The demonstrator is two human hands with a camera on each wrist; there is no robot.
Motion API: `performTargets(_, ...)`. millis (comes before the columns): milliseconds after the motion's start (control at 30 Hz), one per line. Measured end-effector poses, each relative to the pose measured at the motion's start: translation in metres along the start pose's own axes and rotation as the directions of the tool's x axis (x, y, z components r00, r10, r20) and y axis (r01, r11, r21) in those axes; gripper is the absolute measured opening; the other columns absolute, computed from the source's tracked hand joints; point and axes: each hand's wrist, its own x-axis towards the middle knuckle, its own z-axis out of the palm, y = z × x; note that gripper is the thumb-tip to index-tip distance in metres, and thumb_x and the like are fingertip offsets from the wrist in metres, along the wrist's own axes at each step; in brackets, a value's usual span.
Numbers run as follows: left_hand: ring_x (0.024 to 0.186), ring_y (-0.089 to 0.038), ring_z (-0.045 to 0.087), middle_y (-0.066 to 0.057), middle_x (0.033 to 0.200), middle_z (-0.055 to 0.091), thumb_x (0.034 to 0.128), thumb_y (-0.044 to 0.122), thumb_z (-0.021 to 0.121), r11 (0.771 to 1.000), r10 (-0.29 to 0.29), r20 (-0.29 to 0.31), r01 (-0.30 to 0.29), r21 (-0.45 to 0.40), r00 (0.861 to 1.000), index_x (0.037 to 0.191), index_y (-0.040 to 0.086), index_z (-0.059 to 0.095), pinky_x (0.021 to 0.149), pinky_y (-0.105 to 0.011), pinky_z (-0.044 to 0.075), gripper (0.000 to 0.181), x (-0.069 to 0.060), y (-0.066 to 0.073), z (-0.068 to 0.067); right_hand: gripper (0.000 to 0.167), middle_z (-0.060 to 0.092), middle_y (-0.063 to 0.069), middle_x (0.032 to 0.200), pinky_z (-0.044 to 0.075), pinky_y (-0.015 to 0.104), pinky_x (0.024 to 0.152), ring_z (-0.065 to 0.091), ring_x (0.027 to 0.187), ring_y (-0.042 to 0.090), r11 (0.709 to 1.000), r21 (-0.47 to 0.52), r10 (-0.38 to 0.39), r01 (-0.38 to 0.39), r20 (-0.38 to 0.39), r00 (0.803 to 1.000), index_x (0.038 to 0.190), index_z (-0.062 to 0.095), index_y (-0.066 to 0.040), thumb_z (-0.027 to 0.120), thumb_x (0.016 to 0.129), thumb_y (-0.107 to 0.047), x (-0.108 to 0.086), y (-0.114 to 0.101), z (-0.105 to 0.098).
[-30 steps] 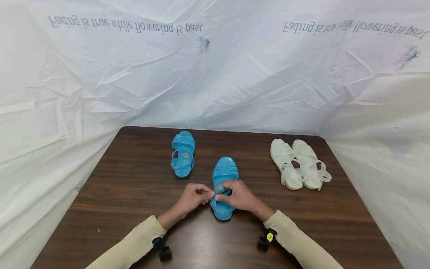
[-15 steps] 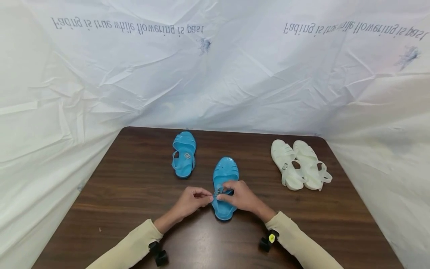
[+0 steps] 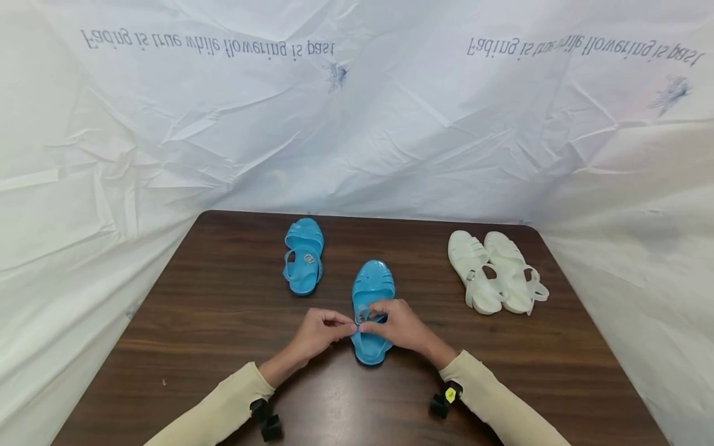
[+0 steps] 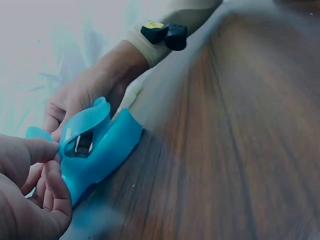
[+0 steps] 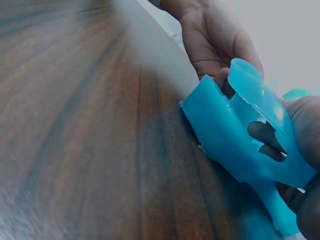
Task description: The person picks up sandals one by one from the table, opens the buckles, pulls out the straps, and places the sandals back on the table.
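Observation:
The nearer blue sandal (image 3: pixel 373 276) lies on the table, toe away from the person, its strap and a small metal buckle at the left side. From the left, my left hand (image 3: pixel 317 336) pinches the strap at the sandal's edge between thumb and fingers; the left wrist view shows this hand (image 4: pixel 31 187) at the blue strap. Reaching across from the right, my right hand (image 3: pixel 403 326) pinches the strap beside the buckle, its thumb close to the left fingertips. In the right wrist view the sandal's heel part (image 5: pixel 220 130) hides some of the fingers.
Another blue sandal (image 3: pixel 304 273) lies farther back, left of the nearer one. Two white sandals (image 3: pixel 467 253) lie side by side at the back right of the dark wooden table (image 3: pixel 223 297). A white printed sheet (image 3: pixel 357 142) hangs behind and at both sides.
The left fingertips drew back slightly from the strap and came in to it again. The right thumb and finger shifted a little, leaving the strap and buckle more visible. The sandals stay in place.

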Motion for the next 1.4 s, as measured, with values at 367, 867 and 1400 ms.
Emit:
performTargets(367,0.079,-0.027,0.069,-0.009,0.094,0.074,0.096,0.019,0.074,1.0,0.002,-0.021,-0.002,0.013,1.0,0.11,0.002,0.076,0.062,-0.035,0.057,0.022,0.003,-0.004,0.004,0.029,0.076,-0.004,0.108,0.057,0.029,0.086,0.07,0.101,0.009,0.998,0.045,0.035,-0.037,0.039,0.999,0.115,0.075,-0.013,0.073,0.097,-0.035,0.002,0.001,-0.008)
performTargets(867,0.078,-0.013,0.07,-0.007,0.093,0.075,0.0926,0.018,0.078,0.989,0.104,0.001,-0.104,0.108,0.995,0.104,0.004,0.077,0.064,-0.025,0.057,0.018,0.012,0.002,0.008,0.034,0.073,-0.004,0.108,0.056,0.032,0.077,0.066,0.097,0.011,0.998,0.062,-0.027,0.028,-0.016,1.0,0.122,0.073,-0.007,0.066,0.101,-0.033,0.009,-0.005,-0.025)
performTargets(1400,0.075,-0.012,0.065,0.0,0.09,0.07,0.0928,0.021,0.077,0.971,0.118,0.017,-0.119,0.206,0.993,0.105,0.006,0.075,0.063,-0.024,0.055,0.02,0.013,0.005,0.012,0.006,0.067,-0.009,0.091,0.054,0.029,0.074,0.062,0.085,0.01,0.999,0.024,-0.043,0.042,0.022,0.999,0.096,0.071,-0.018,0.07,0.097,-0.023,0.001,0.004,-0.027)
